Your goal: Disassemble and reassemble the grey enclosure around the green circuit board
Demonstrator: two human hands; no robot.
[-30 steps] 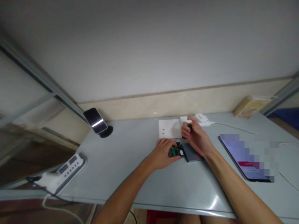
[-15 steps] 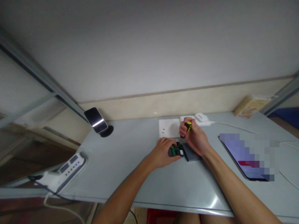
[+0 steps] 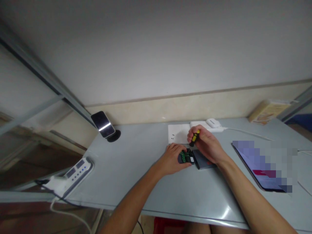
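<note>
The head view shows the left hand (image 3: 172,159) with its fingers curled over a small green circuit board (image 3: 186,156) on the grey table (image 3: 136,175), beside a dark flat case (image 3: 204,160). The right hand (image 3: 207,144) grips a yellow-black screwdriver (image 3: 194,138), its tip on the board. I think it is best to keep the driver upright, press lightly, and hold the board firm.

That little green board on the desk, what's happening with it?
A person seated at a grey table is working on a small green circuit board. The left hand steadies it, while the right hand holds a yellow-and-black screwdriver pointed down at it. A dark flat case lies beside the board.
</note>
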